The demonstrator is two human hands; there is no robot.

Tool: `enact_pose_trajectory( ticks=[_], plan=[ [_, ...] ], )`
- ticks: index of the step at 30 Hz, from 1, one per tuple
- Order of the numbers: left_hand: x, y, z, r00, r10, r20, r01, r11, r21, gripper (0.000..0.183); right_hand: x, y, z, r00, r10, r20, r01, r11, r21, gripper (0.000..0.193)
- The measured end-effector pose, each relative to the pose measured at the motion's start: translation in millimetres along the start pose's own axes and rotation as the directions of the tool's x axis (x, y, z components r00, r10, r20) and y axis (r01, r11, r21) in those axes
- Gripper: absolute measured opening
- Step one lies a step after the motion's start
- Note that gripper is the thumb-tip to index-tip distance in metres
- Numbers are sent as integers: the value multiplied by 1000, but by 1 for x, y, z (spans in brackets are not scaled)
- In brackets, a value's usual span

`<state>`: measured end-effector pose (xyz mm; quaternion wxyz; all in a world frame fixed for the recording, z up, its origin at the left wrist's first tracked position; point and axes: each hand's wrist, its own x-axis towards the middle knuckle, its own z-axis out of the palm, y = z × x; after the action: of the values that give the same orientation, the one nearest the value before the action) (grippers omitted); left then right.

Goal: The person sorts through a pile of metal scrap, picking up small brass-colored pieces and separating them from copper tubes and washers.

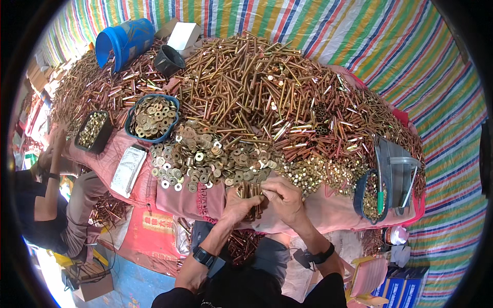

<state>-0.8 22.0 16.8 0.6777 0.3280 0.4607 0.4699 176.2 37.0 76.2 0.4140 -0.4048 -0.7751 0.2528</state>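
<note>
I register the left hand clamped around a bundle of bolts. The right hand is positioned immediately to its right, fingers bent together at the bundle; I cannot tell whether they grip a piece. Beyond the left hand, I locate loose washers; beyond and right of the right hand, small nuts. Farther out from both hands lies a large bolt heap.
</note>
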Motion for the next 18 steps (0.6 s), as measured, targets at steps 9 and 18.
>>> enact_pose_trajectory(
  ticks=[9, 18],
  plan=[
    [-3, 6, 5, 999, 33, -36, -34, 999, -13, 19, -2, -21, 3, 967, 254, 9, -253, 966, -50, 26],
    [-5, 10, 5, 1000, 6, -24, -5, 999, 44, 22, -2, -21, 2, 989, 149, 4, -146, 977, -155, 21]
  ],
)
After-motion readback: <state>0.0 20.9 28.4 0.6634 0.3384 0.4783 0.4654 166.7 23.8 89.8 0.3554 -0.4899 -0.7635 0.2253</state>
